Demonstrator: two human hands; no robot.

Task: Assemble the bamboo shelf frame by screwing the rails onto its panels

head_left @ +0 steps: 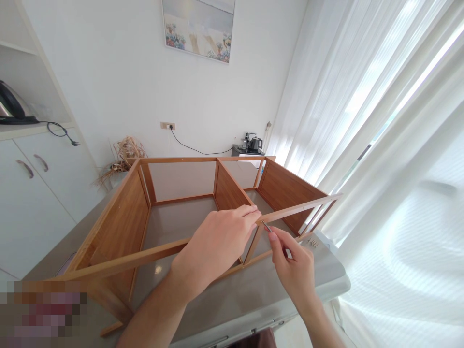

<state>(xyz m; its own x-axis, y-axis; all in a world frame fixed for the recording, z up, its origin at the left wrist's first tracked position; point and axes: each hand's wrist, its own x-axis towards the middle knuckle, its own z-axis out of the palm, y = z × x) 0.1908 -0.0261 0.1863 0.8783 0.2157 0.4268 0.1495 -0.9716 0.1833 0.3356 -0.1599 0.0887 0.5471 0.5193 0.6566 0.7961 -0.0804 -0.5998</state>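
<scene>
Pinching one metal piece (267,227), right fingers (275,242) sit near left fingers (249,212) gripping one wooden frame (297,209).

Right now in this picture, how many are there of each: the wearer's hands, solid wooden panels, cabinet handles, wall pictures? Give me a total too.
Hands: 2 (left hand, right hand)
Wooden panels: 3 (left panel, middle panel, right panel)
Cabinet handles: 2
Wall picture: 1
Total: 8

framed painting (198,30) on wall (116,82) | dried plant (129,145) | kettle (10,100) on cabinet (43,203) | white curtains (326,72)
</scene>
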